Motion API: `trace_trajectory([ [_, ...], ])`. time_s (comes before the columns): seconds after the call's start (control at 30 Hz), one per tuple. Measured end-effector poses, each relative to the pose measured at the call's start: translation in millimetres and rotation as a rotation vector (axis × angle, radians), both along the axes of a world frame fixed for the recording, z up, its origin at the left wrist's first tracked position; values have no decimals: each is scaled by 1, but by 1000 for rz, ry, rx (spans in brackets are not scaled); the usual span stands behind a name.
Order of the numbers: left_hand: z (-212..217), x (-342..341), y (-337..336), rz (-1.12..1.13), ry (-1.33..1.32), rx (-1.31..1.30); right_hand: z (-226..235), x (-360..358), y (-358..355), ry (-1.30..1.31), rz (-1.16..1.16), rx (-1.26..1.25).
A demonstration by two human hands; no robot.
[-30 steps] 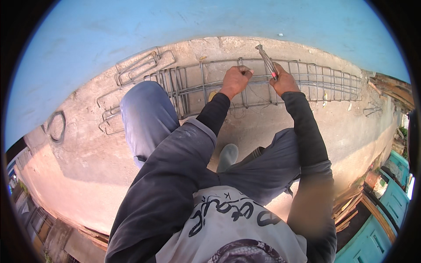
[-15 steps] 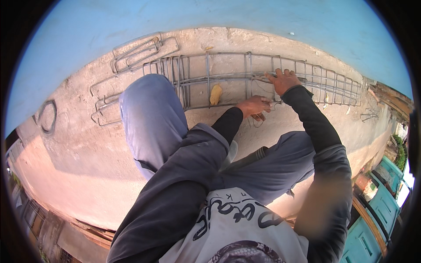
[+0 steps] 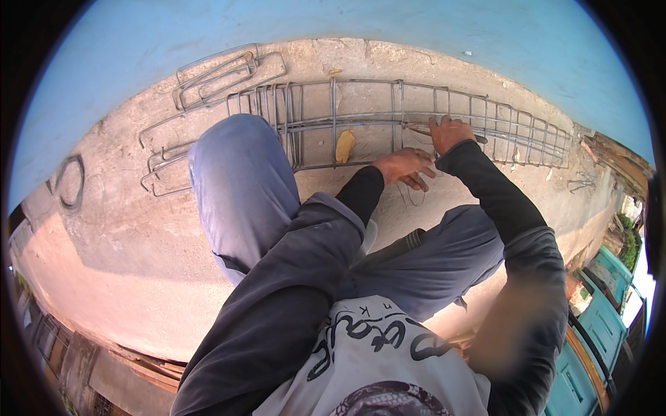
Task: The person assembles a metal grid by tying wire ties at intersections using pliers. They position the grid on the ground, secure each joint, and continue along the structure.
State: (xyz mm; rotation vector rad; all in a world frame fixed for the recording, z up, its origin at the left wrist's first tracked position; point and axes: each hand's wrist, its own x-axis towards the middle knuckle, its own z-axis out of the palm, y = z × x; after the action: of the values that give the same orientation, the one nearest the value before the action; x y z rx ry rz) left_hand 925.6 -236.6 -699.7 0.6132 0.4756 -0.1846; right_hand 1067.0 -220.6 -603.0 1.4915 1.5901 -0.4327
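A long cage of steel reinforcing bars (image 3: pixel 368 122) with square stirrups lies across the concrete in front of me. At its near bar, the curled fingers of my left hand (image 3: pixel 406 166) hold thin tie wire (image 3: pixel 414 201), whose loop hangs below them. My right hand (image 3: pixel 451 133) is closed over the middle bars, just right of a stirrup. It grips a slim pliers-like tool (image 3: pixel 418 129), whose thin end points left and whose dark end shows by the wrist. My fingers hide its middle.
Loose bent stirrups (image 3: pixel 229 75) lie at the far left, near a wire coil (image 3: pixel 71 182). A yellowish leaf-like scrap (image 3: pixel 344 146) rests inside the cage. My bent knee (image 3: pixel 239 163) covers part of its left end. A blue surface (image 3: pixel 347 17) borders the far side; wire scraps (image 3: pixel 581 183) lie right.
My right hand has lowered slightly and its fingers have closed around the tool. The left hand has stayed near the same bar, moving only a little.
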Motion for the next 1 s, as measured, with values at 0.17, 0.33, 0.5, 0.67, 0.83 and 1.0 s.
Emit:
trace_trajectory([
  [0.17, -4, 13, -4, 106, -47, -299, -61, 83, -10, 158, -138, 54],
  [0.33, -28, 13, -10, 144, -110, -190, -36, 85, 12, 434, -741, -157],
  [0.5, -39, 40, -10, 621, -186, -381, -16, 72, 16, 627, -1208, -347],
  [0.67, -33, 45, -19, 937, -336, -1038, -16, 72, 8, 669, -1189, -369],
  [0.83, -32, 67, -12, 949, -106, -843, -28, 83, -2, 619, -1112, -351],
  [1.0, -30, 77, -14, 896, -50, -788, -20, 71, -13, 698, -1126, -253],
])
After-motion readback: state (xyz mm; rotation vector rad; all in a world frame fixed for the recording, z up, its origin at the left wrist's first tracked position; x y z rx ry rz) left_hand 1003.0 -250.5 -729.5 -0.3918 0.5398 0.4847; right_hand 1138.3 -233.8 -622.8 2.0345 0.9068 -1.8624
